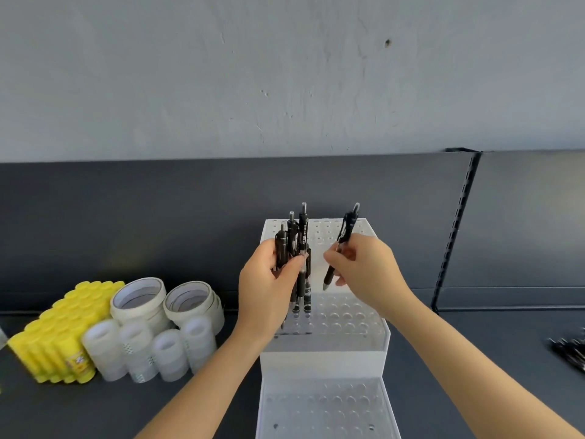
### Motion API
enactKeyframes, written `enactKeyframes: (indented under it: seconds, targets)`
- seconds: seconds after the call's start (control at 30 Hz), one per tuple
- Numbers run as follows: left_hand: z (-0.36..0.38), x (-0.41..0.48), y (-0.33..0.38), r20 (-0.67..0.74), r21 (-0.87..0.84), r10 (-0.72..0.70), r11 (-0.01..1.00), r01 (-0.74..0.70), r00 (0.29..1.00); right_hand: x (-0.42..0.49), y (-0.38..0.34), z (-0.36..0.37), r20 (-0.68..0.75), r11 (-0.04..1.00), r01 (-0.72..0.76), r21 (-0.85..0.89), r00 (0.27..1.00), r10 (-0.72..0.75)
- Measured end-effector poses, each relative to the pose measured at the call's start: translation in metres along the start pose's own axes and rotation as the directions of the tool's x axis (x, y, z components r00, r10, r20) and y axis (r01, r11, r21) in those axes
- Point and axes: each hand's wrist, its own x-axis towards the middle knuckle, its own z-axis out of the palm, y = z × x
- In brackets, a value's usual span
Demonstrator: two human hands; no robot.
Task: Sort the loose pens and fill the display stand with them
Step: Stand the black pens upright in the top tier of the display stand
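1. I see a big grey wall (285, 74) at the top, with a dark shelf (126, 217) under it.
2. A white stand (326, 353) sits in the middle of the shelf. It has steps, and each step has rows of round holes. Most holes have nothing in them.
3. A yellow pack (60, 331) of glue sticks lies at the far left. It has a small label, but the words are too blurry for me to read.
4. Next to it are white tape rolls (158, 324), some stacked and some lying on their sides.
5. My left hand (269, 289) is closed around a bunch of black pens (292, 245). Their tops point up.
6. My right hand (367, 267) pinches one black pen (340, 248) with its fingertips. The pen leans, tip down, just above the stand's holes.
7. Two pens (302, 299) stand in holes at the left of the middle step, right beside my left hand.
8. One pen has white writing on its side. I cannot read it.
9. More loose pens (569, 353) lie at the far right edge, blurry.
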Motion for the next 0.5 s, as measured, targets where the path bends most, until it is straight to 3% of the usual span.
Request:
enactKeyframes:
  seconds: [0.27,0.5]
  targets:
    - [-0.011,-0.006,-0.004,0.006,-0.013,0.006,1.000,-0.006,1.000,-0.006,-0.002,0.022,-0.026,0.952,0.066,-0.299,0.997,-0.077]
    - [-0.012,-0.008,-0.006,0.000,0.004,-0.005,1.000,0.005,1.000,-0.004,-0.001,0.024,-0.001,0.907,-0.008,-0.421,1.000,0.008]
